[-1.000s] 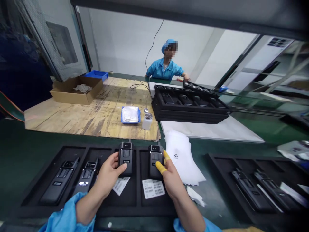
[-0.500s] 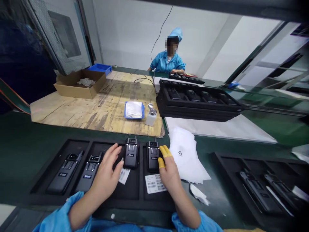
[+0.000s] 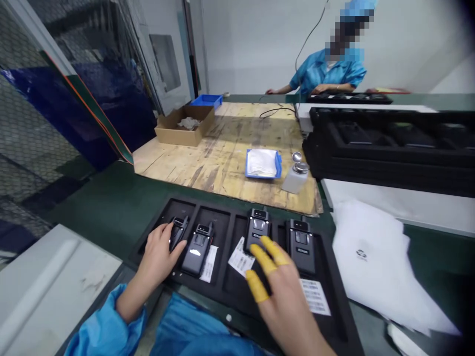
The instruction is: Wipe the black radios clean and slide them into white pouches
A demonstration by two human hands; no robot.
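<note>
1. Green work surface runs under everything close by, and a black foam tray with four compartments in a row sits on it, directly before the person.
2. At the tray's front edge, the right hand hovers open over the third and fourth compartments, fingers spread and gripping nothing. Yellow finger cots cover two of its fingers.
3. At the tray's left end, the left hand curls its fingers over the first black handset. Whether it is gripping or only resting there, I cannot tell.
4. Inside the tray, each compartment holds one handset, upright in its slot. The second black handset shows a lit screen patch, while the third black handset and fourth black handset lie unwrapped and undamaged as far as can be seen.
5. Loose barcode slips lie beside the handsets in the fourth compartment, and similar slips show in the second and third. None looks stuck on.
6. Right of the tray lies a pile of white printed sheets.
7. Beyond the tray, a plywood board holds a blue tray of white wipes and a pump bottle. Stacked black trays stand to its right.
8. Farthest from the tray, a co-worker in blue sits at the far bench.
</note>
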